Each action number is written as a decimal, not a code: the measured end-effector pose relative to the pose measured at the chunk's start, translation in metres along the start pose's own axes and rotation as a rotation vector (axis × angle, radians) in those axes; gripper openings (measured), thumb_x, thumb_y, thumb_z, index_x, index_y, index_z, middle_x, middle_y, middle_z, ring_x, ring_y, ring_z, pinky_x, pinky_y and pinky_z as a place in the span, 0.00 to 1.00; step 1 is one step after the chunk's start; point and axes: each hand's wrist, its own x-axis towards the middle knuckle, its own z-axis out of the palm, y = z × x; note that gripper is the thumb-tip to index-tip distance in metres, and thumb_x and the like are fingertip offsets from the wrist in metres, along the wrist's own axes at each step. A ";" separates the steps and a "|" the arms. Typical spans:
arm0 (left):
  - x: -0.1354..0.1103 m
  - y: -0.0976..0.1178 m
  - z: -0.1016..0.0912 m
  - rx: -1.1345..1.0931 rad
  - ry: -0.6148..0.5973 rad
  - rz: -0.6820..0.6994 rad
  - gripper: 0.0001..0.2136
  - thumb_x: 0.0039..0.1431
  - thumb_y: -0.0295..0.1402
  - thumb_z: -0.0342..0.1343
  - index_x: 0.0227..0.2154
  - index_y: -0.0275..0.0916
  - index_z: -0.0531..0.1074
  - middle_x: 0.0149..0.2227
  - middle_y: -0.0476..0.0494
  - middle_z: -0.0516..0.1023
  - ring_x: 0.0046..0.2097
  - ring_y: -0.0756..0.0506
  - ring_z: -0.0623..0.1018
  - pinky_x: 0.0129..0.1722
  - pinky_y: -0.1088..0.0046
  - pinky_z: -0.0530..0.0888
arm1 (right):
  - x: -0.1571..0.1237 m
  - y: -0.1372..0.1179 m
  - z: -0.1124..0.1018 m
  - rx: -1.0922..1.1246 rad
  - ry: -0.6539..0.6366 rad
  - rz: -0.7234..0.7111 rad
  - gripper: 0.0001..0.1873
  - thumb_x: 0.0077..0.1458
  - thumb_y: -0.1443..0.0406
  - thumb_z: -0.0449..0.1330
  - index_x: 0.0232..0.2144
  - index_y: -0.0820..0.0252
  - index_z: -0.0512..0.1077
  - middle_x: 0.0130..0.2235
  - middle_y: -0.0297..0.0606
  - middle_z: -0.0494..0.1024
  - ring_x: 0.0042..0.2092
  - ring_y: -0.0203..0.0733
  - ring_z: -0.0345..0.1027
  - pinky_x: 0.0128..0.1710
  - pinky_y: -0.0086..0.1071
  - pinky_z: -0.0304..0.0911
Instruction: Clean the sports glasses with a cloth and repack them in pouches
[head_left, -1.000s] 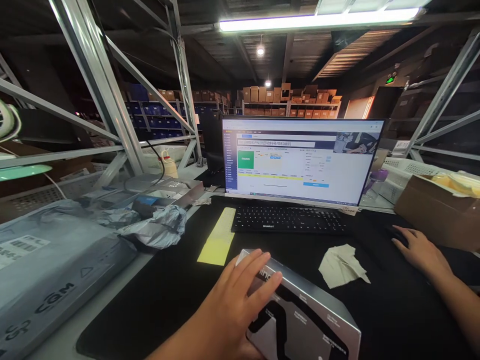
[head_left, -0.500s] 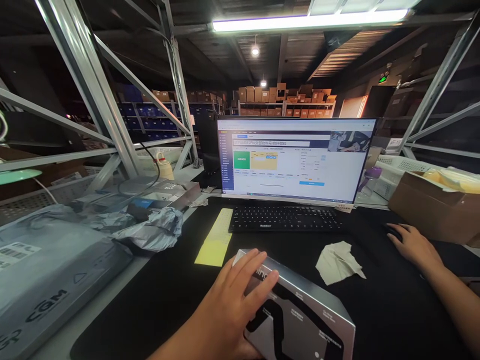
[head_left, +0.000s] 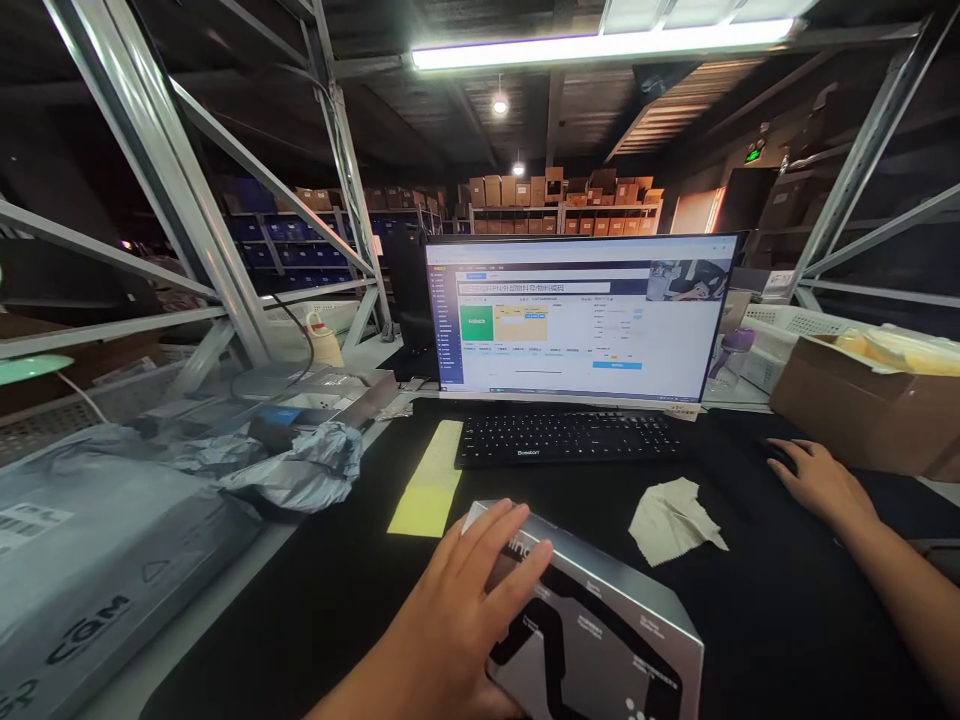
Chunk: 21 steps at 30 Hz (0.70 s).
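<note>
My left hand [head_left: 480,600] grips a silver-grey printed product box [head_left: 600,625] by its left end, fingers over the top edge and thumb side underneath. The box is tilted, its printed face toward me, with part of it cut off at the bottom of the view. At the right, my right hand [head_left: 829,485] rests over a black computer mouse [head_left: 781,457], mostly hidden beneath the fingers. Between the hands lies a crumpled cream cloth [head_left: 675,522]. Ahead of the box is a black keyboard [head_left: 566,440], with a yellow paper strip [head_left: 427,485] at its left.
Behind the keyboard stands a lit monitor [head_left: 555,335]. Grey plastic mailer bags [head_left: 120,550] and crumpled wrapping [head_left: 307,470] crowd the left side. An open cardboard box [head_left: 855,410] stands at the right beyond my hand. Metal rack posts [head_left: 172,180] rise on both sides.
The whole view has shifted slightly, so most things sit a little farther left. Both hands keep their places on the box and the mouse.
</note>
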 end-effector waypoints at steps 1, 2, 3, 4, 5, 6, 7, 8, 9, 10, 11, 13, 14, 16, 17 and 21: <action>0.000 0.000 0.000 0.004 0.000 0.001 0.44 0.52 0.49 0.67 0.67 0.40 0.55 0.69 0.28 0.55 0.69 0.28 0.57 0.61 0.43 0.68 | 0.001 0.000 0.001 0.001 0.004 0.002 0.31 0.63 0.47 0.43 0.60 0.52 0.68 0.57 0.49 0.68 0.58 0.58 0.66 0.55 0.49 0.66; 0.000 0.000 -0.001 0.005 0.000 0.001 0.44 0.52 0.49 0.67 0.67 0.40 0.55 0.69 0.28 0.55 0.69 0.28 0.57 0.61 0.43 0.68 | 0.001 0.000 0.002 0.003 0.010 0.003 0.31 0.63 0.48 0.43 0.60 0.53 0.68 0.56 0.49 0.68 0.58 0.57 0.66 0.56 0.48 0.65; 0.000 0.000 -0.001 0.005 -0.001 0.002 0.45 0.51 0.49 0.67 0.67 0.39 0.55 0.69 0.28 0.55 0.69 0.27 0.57 0.61 0.43 0.68 | 0.002 -0.001 0.003 0.004 0.014 0.003 0.31 0.63 0.49 0.43 0.60 0.53 0.68 0.56 0.49 0.68 0.58 0.57 0.66 0.57 0.48 0.64; 0.001 0.000 -0.001 0.004 -0.006 0.001 0.45 0.51 0.49 0.68 0.67 0.39 0.55 0.69 0.28 0.55 0.69 0.27 0.57 0.61 0.43 0.68 | 0.002 -0.001 0.003 0.006 0.018 0.001 0.31 0.62 0.49 0.43 0.59 0.53 0.68 0.56 0.49 0.68 0.58 0.57 0.66 0.58 0.48 0.64; 0.001 0.000 -0.001 0.003 -0.011 -0.001 0.45 0.50 0.48 0.68 0.67 0.39 0.55 0.69 0.28 0.55 0.69 0.27 0.57 0.61 0.42 0.68 | 0.003 -0.001 0.003 0.007 0.020 0.000 0.31 0.62 0.49 0.43 0.59 0.54 0.68 0.56 0.50 0.68 0.58 0.57 0.65 0.58 0.48 0.64; 0.001 0.000 -0.001 0.002 -0.013 -0.001 0.45 0.50 0.49 0.68 0.67 0.39 0.55 0.69 0.27 0.55 0.69 0.27 0.57 0.61 0.42 0.68 | 0.003 -0.001 0.004 0.008 0.021 0.000 0.31 0.62 0.49 0.44 0.59 0.54 0.68 0.56 0.50 0.68 0.58 0.58 0.65 0.58 0.49 0.64; 0.000 0.000 -0.001 0.002 -0.017 -0.001 0.45 0.50 0.49 0.68 0.67 0.40 0.55 0.69 0.27 0.55 0.69 0.27 0.57 0.62 0.42 0.68 | 0.003 -0.001 0.004 0.009 0.022 0.001 0.31 0.62 0.49 0.44 0.58 0.54 0.69 0.56 0.50 0.68 0.58 0.58 0.65 0.57 0.49 0.64; 0.000 0.000 -0.001 0.001 -0.017 -0.002 0.45 0.51 0.49 0.68 0.68 0.40 0.54 0.69 0.28 0.55 0.69 0.27 0.57 0.62 0.43 0.67 | 0.003 -0.001 0.004 0.011 0.022 0.002 0.31 0.61 0.49 0.44 0.58 0.54 0.69 0.56 0.50 0.68 0.58 0.58 0.65 0.57 0.49 0.64; 0.000 0.000 -0.001 0.001 -0.013 -0.002 0.45 0.51 0.49 0.67 0.68 0.40 0.54 0.69 0.28 0.55 0.69 0.28 0.57 0.62 0.43 0.67 | 0.003 0.000 0.004 0.012 0.021 0.002 0.31 0.61 0.49 0.44 0.58 0.54 0.69 0.57 0.50 0.68 0.59 0.58 0.66 0.58 0.49 0.64; 0.000 -0.001 -0.001 -0.001 -0.007 -0.002 0.45 0.51 0.49 0.68 0.68 0.40 0.54 0.69 0.28 0.55 0.69 0.28 0.57 0.62 0.43 0.67 | 0.002 0.000 0.004 0.013 0.020 0.003 0.31 0.61 0.48 0.43 0.58 0.53 0.70 0.57 0.50 0.68 0.58 0.57 0.66 0.58 0.48 0.64; 0.000 -0.001 -0.001 -0.003 -0.003 -0.002 0.46 0.50 0.49 0.68 0.68 0.40 0.54 0.69 0.28 0.55 0.69 0.28 0.57 0.63 0.43 0.67 | 0.002 0.001 0.004 0.014 0.018 0.004 0.31 0.61 0.48 0.43 0.58 0.53 0.70 0.57 0.50 0.68 0.58 0.57 0.66 0.58 0.48 0.64; 0.001 -0.002 0.000 -0.003 -0.001 -0.005 0.47 0.49 0.48 0.69 0.68 0.41 0.54 0.69 0.28 0.55 0.69 0.28 0.57 0.62 0.44 0.67 | 0.002 0.002 0.005 0.015 0.013 0.005 0.31 0.61 0.47 0.43 0.58 0.52 0.70 0.58 0.49 0.67 0.58 0.58 0.66 0.57 0.49 0.64; 0.001 -0.002 0.000 -0.002 -0.001 -0.005 0.47 0.49 0.48 0.69 0.68 0.41 0.54 0.69 0.28 0.55 0.69 0.28 0.57 0.62 0.43 0.67 | 0.002 0.003 0.006 0.015 0.011 0.007 0.32 0.61 0.47 0.43 0.58 0.52 0.69 0.58 0.49 0.67 0.58 0.58 0.66 0.56 0.50 0.65; 0.001 -0.002 0.001 0.000 0.001 -0.003 0.46 0.50 0.48 0.68 0.68 0.41 0.54 0.69 0.29 0.55 0.69 0.28 0.57 0.62 0.43 0.67 | 0.002 0.004 0.007 0.016 0.008 0.004 0.32 0.61 0.47 0.43 0.59 0.52 0.68 0.58 0.50 0.66 0.58 0.59 0.66 0.55 0.51 0.65; 0.001 -0.002 0.001 0.002 0.003 -0.003 0.46 0.50 0.48 0.68 0.68 0.41 0.54 0.69 0.29 0.55 0.69 0.28 0.57 0.62 0.43 0.68 | 0.002 0.005 0.008 0.017 0.007 0.001 0.32 0.62 0.47 0.43 0.60 0.52 0.68 0.58 0.50 0.66 0.58 0.59 0.66 0.55 0.50 0.65; 0.000 0.000 0.000 0.005 0.000 0.002 0.46 0.50 0.49 0.68 0.68 0.40 0.54 0.69 0.29 0.54 0.69 0.28 0.57 0.61 0.42 0.68 | 0.002 0.006 0.006 0.021 0.001 -0.011 0.31 0.62 0.47 0.43 0.60 0.50 0.68 0.59 0.47 0.66 0.57 0.58 0.67 0.54 0.49 0.66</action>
